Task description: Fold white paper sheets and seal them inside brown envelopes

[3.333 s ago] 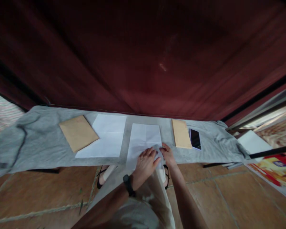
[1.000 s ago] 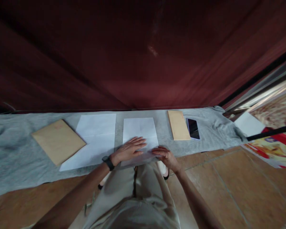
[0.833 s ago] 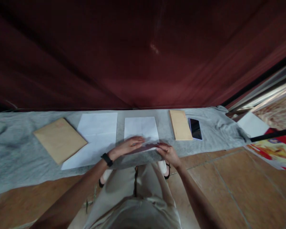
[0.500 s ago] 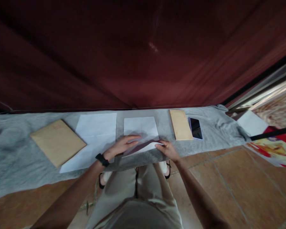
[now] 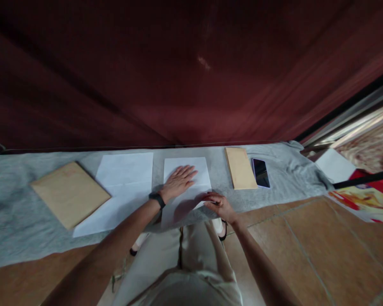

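A creased white sheet of paper [image 5: 199,166] lies in front of me on the grey cloth [image 5: 287,178]. My left hand [image 5: 179,180] rests flat on its upper half, fingers stretched out. With thumb and fingers my right hand [image 5: 218,205] pinches the sheet's lower right edge, and that corner is lifted and curled. Left of it are more white sheets [image 5: 127,165], partly under a stack of brown envelopes [image 5: 70,193]. A narrower stack of brown envelopes [image 5: 241,168] lies to the right of the sheet.
A dark phone [image 5: 261,173] lies beside the right-hand envelopes. Behind the cloth-covered surface rises a dark red panel [image 5: 191,93]. At far right are a red and yellow printed package [image 5: 367,195] and a white piece [image 5: 334,165]. Below is a tiled floor [image 5: 306,242].
My left hand has moved up and now lies flat on the sheet. The sheet's near edge has dropped from its raised fold, while my right hand still pinches the right corner, slightly lower.
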Demonstrator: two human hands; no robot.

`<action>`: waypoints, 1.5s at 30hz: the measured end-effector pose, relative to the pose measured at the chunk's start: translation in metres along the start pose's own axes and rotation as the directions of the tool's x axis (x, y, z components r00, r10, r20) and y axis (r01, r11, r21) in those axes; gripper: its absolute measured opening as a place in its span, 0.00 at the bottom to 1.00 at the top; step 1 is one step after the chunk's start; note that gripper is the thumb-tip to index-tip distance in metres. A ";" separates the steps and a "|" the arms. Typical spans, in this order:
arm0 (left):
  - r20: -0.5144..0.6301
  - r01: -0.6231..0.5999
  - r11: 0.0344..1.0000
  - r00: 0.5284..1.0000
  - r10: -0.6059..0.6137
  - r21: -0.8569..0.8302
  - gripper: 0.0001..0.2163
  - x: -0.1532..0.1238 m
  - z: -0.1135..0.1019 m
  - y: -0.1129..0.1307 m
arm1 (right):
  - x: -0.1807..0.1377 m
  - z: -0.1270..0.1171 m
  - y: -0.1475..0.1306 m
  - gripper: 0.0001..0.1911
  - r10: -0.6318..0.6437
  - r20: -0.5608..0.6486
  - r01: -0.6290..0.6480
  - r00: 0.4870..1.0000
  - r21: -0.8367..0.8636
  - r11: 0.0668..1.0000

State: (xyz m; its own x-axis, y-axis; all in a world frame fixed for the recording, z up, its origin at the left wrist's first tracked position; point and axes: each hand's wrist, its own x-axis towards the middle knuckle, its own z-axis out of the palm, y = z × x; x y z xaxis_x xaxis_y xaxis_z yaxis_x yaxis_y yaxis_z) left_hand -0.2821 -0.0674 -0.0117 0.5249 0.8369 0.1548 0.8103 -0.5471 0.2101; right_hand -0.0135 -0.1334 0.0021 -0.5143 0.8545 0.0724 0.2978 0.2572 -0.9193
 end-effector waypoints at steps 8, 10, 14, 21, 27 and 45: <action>-0.088 0.247 0.968 0.966 -0.242 0.052 0.27 -0.010 -0.012 -0.028 | 0.001 -0.001 0.000 0.14 -0.077 0.020 0.078 0.997 -0.008 0.997; -0.019 0.092 0.995 0.996 -0.092 0.030 0.26 0.002 -0.009 -0.001 | 0.001 0.000 0.001 0.15 -0.093 0.009 0.093 0.996 -0.038 0.995; 0.074 -0.075 0.997 0.994 0.076 -0.022 0.24 0.022 0.002 0.048 | 0.000 0.000 0.002 0.14 -0.103 0.022 0.104 0.994 -0.050 0.993; 0.115 -0.122 0.862 0.972 0.203 -0.491 0.21 -0.013 -0.009 0.030 | 0.000 -0.002 0.000 0.17 0.095 -0.101 -0.087 0.990 0.077 0.993; 0.233 0.242 0.391 0.970 -0.072 -0.888 0.24 -0.052 -0.043 -0.012 | 0.016 -0.003 0.008 0.22 0.210 -0.311 -0.210 0.927 0.033 0.977; 0.085 0.476 0.319 0.650 -0.755 -0.819 0.19 -0.068 -0.039 -0.003 | 0.082 0.000 0.014 0.18 0.215 -0.406 -0.321 0.888 -0.212 0.923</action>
State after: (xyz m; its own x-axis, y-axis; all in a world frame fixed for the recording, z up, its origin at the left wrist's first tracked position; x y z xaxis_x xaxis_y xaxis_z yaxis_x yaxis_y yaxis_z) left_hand -0.3301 -0.1232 0.0148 -0.2480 0.9586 -0.1397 0.2947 0.2121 0.9318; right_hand -0.0516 -0.0600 -0.0048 -0.0659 0.9976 0.0233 0.6102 0.0588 -0.7901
